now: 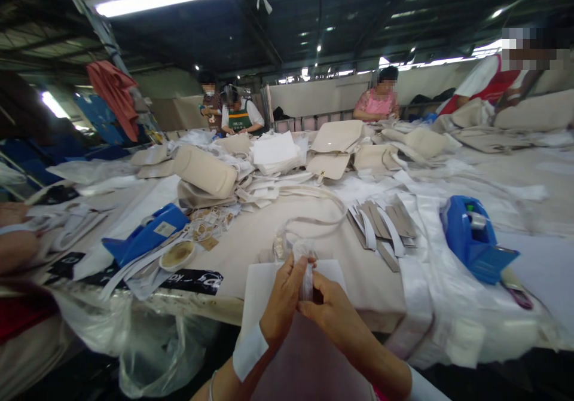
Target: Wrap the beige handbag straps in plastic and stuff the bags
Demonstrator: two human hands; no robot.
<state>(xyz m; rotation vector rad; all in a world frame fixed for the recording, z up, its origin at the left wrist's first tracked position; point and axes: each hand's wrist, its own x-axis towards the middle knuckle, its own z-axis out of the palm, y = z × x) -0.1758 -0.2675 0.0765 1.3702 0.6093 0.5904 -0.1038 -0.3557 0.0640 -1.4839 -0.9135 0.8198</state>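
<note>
At the table's front edge, my left hand (283, 293) and my right hand (332, 305) are close together, fingers closed on a crumpled piece of translucent plastic wrapping (307, 282). Whatever the plastic may enclose cannot be made out. Just beyond my fingertips, a beige strap (334, 225) curves in a loop over the table, its near end by a shiny clear-wrapped part (278, 247). White paper sheets (258, 278) lie under my hands and jut over the edge.
Blue tape dispensers (155, 233) (470, 233) stand left and right. Near the left one sits a round tub (177, 255). Grey and white strips (381, 225) lie right of the strap. Beige bags (206, 171) and white paper (275, 150) are piled behind. A neighbour's arm (15, 239) reaches in.
</note>
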